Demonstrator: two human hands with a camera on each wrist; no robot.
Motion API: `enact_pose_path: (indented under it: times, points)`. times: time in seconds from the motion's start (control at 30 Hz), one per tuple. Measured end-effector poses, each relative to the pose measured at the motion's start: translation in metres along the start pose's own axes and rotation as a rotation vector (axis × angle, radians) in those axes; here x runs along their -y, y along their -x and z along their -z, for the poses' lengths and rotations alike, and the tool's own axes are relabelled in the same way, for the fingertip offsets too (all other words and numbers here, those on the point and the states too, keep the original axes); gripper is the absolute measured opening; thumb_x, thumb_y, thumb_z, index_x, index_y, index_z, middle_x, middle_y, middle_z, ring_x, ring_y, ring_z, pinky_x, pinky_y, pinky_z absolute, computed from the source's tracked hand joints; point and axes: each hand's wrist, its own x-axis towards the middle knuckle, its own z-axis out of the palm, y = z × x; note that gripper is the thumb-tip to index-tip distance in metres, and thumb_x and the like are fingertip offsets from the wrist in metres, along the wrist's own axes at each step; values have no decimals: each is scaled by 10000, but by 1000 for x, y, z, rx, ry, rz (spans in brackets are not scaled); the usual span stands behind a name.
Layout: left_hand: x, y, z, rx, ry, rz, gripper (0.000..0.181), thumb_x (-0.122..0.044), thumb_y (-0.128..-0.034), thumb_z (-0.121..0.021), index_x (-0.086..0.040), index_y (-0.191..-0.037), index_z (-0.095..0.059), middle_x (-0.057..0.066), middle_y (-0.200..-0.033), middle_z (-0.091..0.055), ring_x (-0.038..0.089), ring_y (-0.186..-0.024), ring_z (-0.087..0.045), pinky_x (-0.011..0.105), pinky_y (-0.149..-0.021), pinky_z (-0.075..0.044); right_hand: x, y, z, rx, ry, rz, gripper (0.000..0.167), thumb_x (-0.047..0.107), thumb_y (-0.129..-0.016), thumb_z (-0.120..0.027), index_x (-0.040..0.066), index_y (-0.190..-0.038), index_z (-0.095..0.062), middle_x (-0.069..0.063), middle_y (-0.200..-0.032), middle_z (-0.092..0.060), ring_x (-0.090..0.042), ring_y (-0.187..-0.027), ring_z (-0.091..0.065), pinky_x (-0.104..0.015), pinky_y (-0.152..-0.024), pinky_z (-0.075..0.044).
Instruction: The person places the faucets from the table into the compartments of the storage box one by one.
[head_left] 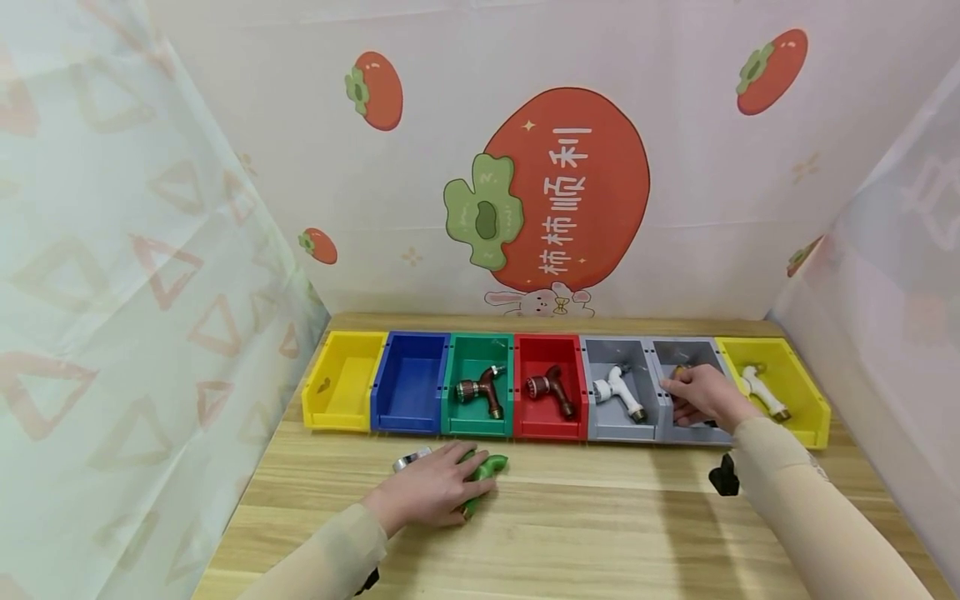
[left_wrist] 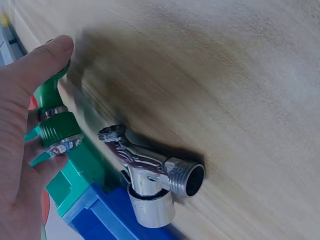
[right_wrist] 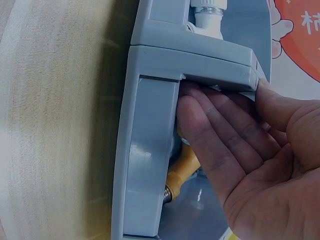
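Observation:
My left hand (head_left: 433,485) grips a green faucet (head_left: 487,469) just above the table. In the left wrist view its thumb lies along the green body, with the other fingers around the ribbed handle. Beside that hand a chrome faucet (left_wrist: 150,170) lies on the wood, with a threaded outlet showing. My right hand (head_left: 705,395) reaches into the right-hand grey bin (right_wrist: 145,155). Its thumb is on the side wall's rim and its fingers are inside, pinching the wall. Below the fingers an orange-yellow faucet (right_wrist: 184,167) lies in that bin, partly hidden.
Along the back stand a yellow bin (head_left: 337,421), a blue bin (head_left: 405,423), a green bin with a brown faucet (head_left: 487,392), a red bin with another brown faucet (head_left: 555,393), a grey bin with a white faucet (head_left: 618,390), and a right-end yellow bin with a white faucet (head_left: 765,393).

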Motion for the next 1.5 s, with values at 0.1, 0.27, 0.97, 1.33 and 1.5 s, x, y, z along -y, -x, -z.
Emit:
enact_pose_path:
  times: [0.1, 0.27, 0.97, 1.33, 1.5]
  points:
    - [1, -1, 2, -19, -10, -2, 608, -503, -918, -735, -263, -1458, -591, 120, -1498, -537, 345, -1320, -532, 457, -1120, -464, 0, 0, 1, -1, -4, -4, 318, 262, -1069, -568, 0, -890, -601, -127, -825, -652, -211, -710, -685, -391, -702, -639]
    - [2, -5, 7, -76, -31, 17, 649, -494, -892, -765, -234, -1461, -593, 120, -1493, -548, 348, -1326, -529, 483, -1132, -448, 1, 0, 1, -4, -6, 0, 328, 264, -1070, -565, -5, -885, -592, -122, -816, -646, -209, -703, -684, -399, -704, -639]
    - [36, 5, 33, -232, -67, 160, 715, -485, -822, -842, -209, -1441, -614, 176, -1516, -517, 396, -1382, -483, 516, -1130, -443, 1, 1, 0, -7, -8, 1, 346, 264, -1069, -567, 0, -847, -586, -127, -805, -641, -208, -695, -687, -397, -692, -639]
    - [54, 18, 35, -250, -82, 240, 734, -440, -814, -860, -181, -1451, -605, 195, -1522, -505, 419, -1356, -502, 529, -1115, -452, 1, 1, -1, -16, -1, -12, 366, 278, -1071, -562, -17, -859, -609, -128, -795, -648, -211, -686, -687, -394, -676, -637]
    - [64, 22, 32, -244, -57, 308, 747, -435, -804, -870, -185, -1455, -602, 197, -1538, -484, 427, -1350, -503, 532, -1116, -449, 2, 2, -1, -16, -2, -14, 366, 278, -1070, -563, -22, -865, -613, -131, -794, -649, -213, -684, -688, -395, -677, -637]
